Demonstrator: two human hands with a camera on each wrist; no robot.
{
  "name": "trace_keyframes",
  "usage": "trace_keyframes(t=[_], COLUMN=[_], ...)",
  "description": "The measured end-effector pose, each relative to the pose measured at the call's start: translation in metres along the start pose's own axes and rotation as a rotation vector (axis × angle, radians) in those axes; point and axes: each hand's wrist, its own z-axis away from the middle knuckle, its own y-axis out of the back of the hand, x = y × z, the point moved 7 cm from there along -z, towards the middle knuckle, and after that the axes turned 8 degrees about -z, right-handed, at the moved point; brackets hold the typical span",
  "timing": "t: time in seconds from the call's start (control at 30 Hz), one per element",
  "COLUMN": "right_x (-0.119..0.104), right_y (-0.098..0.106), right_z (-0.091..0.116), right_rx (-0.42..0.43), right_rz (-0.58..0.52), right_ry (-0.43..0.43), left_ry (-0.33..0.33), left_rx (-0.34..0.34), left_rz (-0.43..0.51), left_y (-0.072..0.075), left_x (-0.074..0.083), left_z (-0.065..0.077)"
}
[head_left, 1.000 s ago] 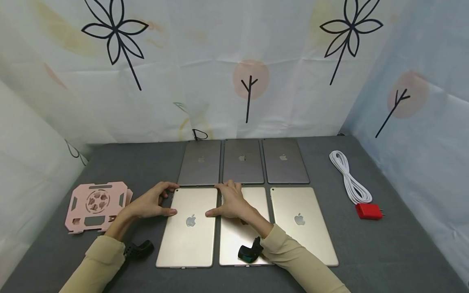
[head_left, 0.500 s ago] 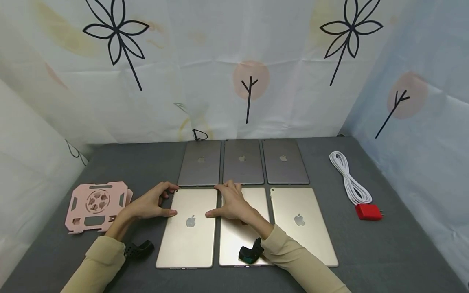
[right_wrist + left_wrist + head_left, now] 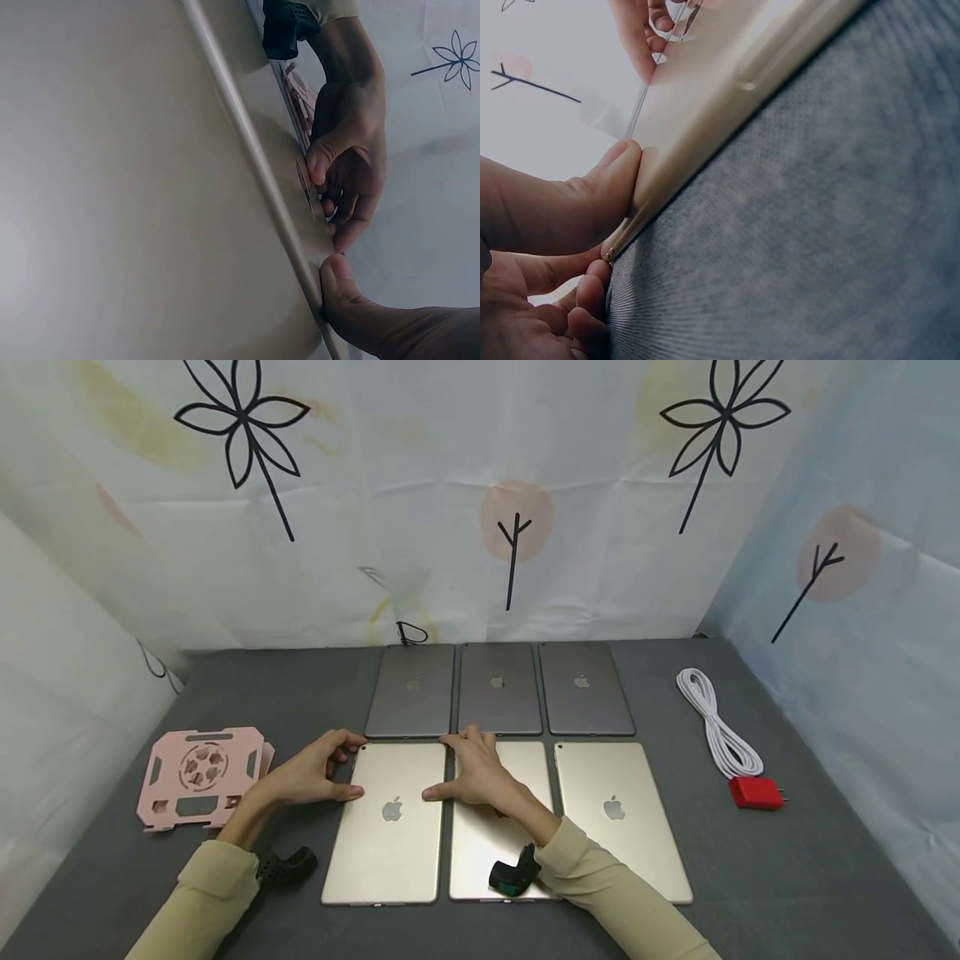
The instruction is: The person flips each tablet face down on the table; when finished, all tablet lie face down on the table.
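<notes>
A gold tablet (image 3: 385, 860) lies back up at the front left of the table, its logo showing. My left hand (image 3: 311, 770) holds its far left corner, thumb on the left side and forefinger at the top edge. Across from it, my right hand (image 3: 477, 770) has its thumb on the right side and a fingertip at the far right corner. The left wrist view shows my left thumb (image 3: 615, 187) against the tablet's rim, with the other fingers curled below. Partly under my right hand and wrist lies a second gold tablet (image 3: 468, 852); a third gold tablet (image 3: 626, 852) lies to its right.
Three grey tablets, including the left one (image 3: 408, 702), line the back row. A pink slotted stand (image 3: 198, 777) sits at left. A coiled white cable (image 3: 712, 722) and a red charger plug (image 3: 756, 793) lie at right. Fabric walls enclose the table's back and sides.
The head view has shifted very slightly. Both hands keep their places on the left gold tablet, and nothing else has visibly moved.
</notes>
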Motion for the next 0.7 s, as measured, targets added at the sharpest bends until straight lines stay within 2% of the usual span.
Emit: trace_keyframes(t=[0.33, 0.5, 0.7], right_x=[-0.001, -0.002, -0.007], right_y=[0.001, 0.003, 0.01], right_z=[0.003, 0.007, 0.016], right_rx=[-0.015, -0.051, -0.071], right_rz=[0.037, 0.115, 0.189], right_ry=[0.022, 0.043, 0.087], left_ry=[0.0, -0.022, -0.042], left_rx=[0.001, -0.001, 0.019], left_rz=[-0.02, -0.059, -0.152], left_y=[-0.002, 0.001, 0.006], left_x=[0.002, 0.012, 0.025], left_z=[0.001, 0.001, 0.002])
